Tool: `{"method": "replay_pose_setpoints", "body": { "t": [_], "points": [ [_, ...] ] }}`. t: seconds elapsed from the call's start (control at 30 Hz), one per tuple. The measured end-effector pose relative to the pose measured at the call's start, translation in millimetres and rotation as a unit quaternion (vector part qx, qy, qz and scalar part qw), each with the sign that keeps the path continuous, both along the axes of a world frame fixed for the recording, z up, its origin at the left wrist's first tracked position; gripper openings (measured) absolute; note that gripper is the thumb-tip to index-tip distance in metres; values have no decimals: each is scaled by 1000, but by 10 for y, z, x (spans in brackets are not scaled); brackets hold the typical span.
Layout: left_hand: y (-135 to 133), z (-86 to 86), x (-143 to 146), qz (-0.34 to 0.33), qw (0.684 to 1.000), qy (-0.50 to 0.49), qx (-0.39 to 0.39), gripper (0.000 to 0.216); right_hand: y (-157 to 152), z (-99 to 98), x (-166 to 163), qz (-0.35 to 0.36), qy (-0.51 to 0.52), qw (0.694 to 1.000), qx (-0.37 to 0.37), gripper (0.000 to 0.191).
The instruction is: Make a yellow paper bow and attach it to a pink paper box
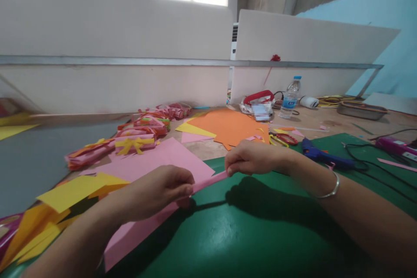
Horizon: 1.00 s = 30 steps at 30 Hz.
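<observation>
Both of my hands pinch the ends of a narrow pink paper strip (pixel 210 181) stretched between them above the green cutting mat (pixel 247 234). My left hand (pixel 159 191) is closed on the strip's near-left end, over a large pink paper sheet (pixel 153 160). My right hand (pixel 252 158), with a silver bangle on its wrist, is closed on the far-right end.
Yellow paper sheets (pixel 73 191) lie at the left, with folded pink-and-yellow paper pieces (pixel 130 139) behind. Orange paper (pixel 228 126), red-handled scissors (pixel 286 139), a blue glue gun (pixel 322 156), a water bottle (pixel 289 97) and a tray (pixel 361 109) sit beyond. Black cables cross the mat at right.
</observation>
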<state>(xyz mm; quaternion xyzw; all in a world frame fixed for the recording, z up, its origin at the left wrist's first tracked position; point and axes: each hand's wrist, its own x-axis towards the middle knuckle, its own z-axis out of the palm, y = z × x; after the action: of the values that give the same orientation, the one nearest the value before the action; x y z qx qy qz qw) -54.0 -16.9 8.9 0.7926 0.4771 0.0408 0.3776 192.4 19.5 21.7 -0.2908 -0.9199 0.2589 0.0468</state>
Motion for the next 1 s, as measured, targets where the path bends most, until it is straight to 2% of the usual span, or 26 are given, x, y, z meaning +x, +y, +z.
{"method": "replay_pose_setpoints", "body": {
  "t": [0.1,0.17,0.27,0.37,0.43,0.5,0.57,0.63,0.77,0.9,1.0],
  "points": [
    [-44,-35,125,14,999,5,42,22,-55,-41,-67,26,14,998,60,16],
    [-64,-66,218,36,999,-20,31,20,-78,-79,-100,36,20,997,68,16],
    [-78,-107,295,62,996,-63,-24,26,-66,-106,-83,29,16,999,-1,17],
    [-86,-127,291,66,994,-74,-41,25,-37,-80,-16,36,-2,998,-58,18],
    [-92,-139,287,75,995,-60,-33,26,-55,-60,-4,58,-23,998,-27,18],
    [-99,-154,306,82,995,-45,-13,26,-117,-61,-54,75,-46,995,48,19],
    [-106,-168,344,77,996,-38,12,26,-198,-81,-154,54,-83,987,126,19],
    [-112,-170,376,60,997,-38,22,26,-254,-99,-251,28,-122,978,169,18],
    [-107,-121,339,61,998,-25,-4,28,-200,-83,-243,31,-128,977,170,17],
    [-75,-90,256,66,998,12,-8,33,-116,-106,-124,-3,-96,985,140,16],
    [-68,-138,263,64,997,-22,-33,32,-152,-169,-169,0,-98,982,159,17]
  ]
}}
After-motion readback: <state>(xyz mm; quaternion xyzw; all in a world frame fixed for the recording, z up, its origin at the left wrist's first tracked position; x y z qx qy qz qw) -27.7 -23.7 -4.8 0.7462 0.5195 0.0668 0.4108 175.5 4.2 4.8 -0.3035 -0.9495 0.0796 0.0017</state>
